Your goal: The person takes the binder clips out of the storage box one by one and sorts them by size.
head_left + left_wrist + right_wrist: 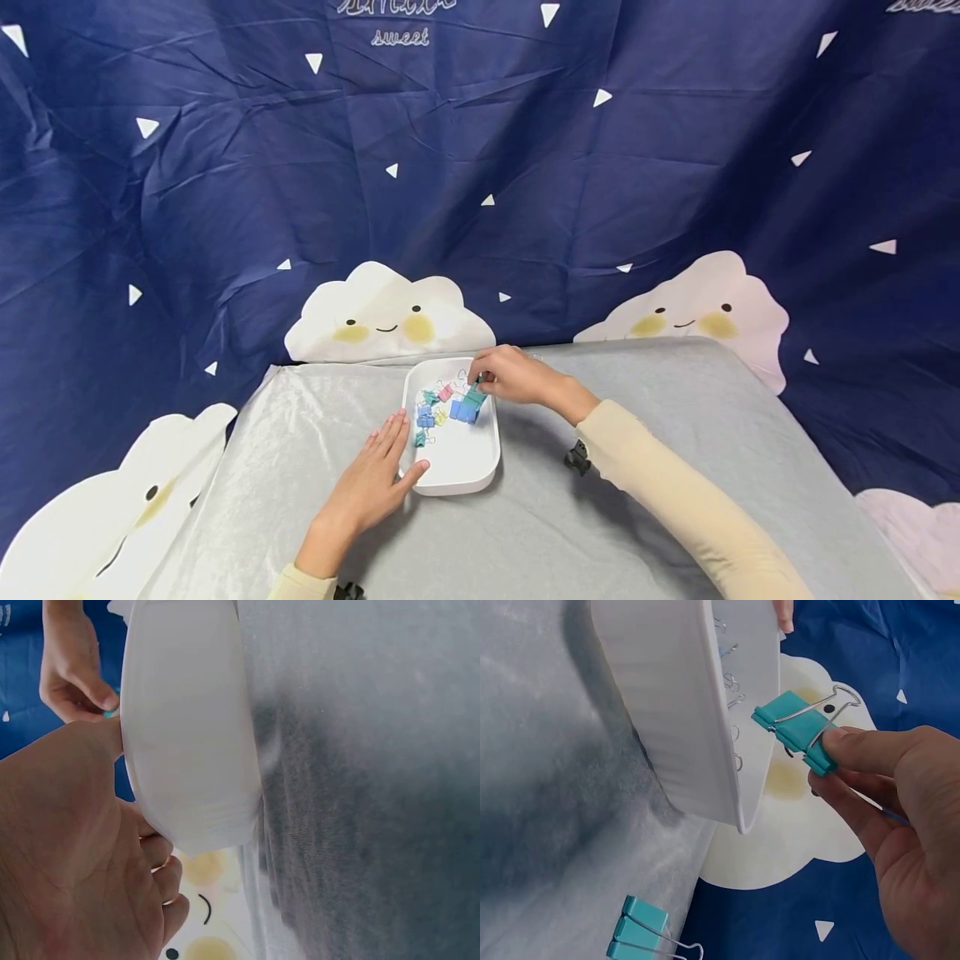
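My right hand (pixel 517 377) pinches a teal binder clip (pixel 799 731) by thumb and fingers, its wire handles raised. It hangs over the right side of a white tray (pixel 457 482). My left hand (pixel 369 487) rests at the tray's left rim, fingers stretched along it and thumb over the near-left edge. Inside the tray lie several binder clips: a larger blue clip (pixel 462 412) just below the held one, and smaller ones, including a pink clip (pixel 446 392), a yellow clip (pixel 440 417), a blue clip (pixel 425 418) and a teal clip (pixel 420 438).
Another teal binder clip (pixel 639 930) lies outside the tray on the grey cloth (pixel 660 417), low in the right wrist view. Beyond the table's far edge hangs a dark blue curtain (pixel 450 233) printed with clouds and triangles.
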`<state>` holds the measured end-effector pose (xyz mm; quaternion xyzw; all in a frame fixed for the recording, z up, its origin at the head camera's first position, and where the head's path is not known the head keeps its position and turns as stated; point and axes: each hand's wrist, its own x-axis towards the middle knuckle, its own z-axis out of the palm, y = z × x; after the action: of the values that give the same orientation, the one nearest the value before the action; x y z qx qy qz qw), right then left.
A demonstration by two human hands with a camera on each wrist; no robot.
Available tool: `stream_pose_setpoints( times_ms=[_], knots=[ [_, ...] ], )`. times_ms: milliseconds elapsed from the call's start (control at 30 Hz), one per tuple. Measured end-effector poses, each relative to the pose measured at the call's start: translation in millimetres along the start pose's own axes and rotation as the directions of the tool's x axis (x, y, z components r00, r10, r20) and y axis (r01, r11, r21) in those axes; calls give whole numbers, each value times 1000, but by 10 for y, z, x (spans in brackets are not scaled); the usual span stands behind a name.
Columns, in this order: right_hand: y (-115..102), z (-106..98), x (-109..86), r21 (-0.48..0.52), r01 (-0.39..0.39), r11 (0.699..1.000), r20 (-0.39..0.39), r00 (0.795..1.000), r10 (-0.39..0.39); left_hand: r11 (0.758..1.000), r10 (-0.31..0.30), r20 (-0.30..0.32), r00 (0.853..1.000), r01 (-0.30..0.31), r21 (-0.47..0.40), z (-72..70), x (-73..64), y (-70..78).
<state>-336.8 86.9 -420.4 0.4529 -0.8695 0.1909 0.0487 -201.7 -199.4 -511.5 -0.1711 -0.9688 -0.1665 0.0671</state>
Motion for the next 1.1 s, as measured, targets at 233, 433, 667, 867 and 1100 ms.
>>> stream_pose_setpoints(
  times_ms=[233, 433, 667, 867, 1100],
  knots=[
    [34, -94, -90, 34, -32, 999, -38, 999, 34, 999, 31, -47, 998, -31, -7, 22, -13, -9],
    [68, -171, -191, 68, -72, 995, -85, 993, 77, 1000, -1, -7, 1000, 1, -8, -2, -4, -5],
    [147, -233, -313, 77, -98, 992, -131, 986, 107, 1000, -7, 2, 1000, 7, -13, 19, -15, -6],
    [210, -331, -439, 90, -128, 988, -170, 975, 142, 999, 20, -42, 999, -22, -28, 55, -32, -24],
    [321, -435, -585, 137, -157, 978, -220, 958, 184, 1000, 4, -14, 1000, -4, -27, 28, -11, -24]
  ],
)
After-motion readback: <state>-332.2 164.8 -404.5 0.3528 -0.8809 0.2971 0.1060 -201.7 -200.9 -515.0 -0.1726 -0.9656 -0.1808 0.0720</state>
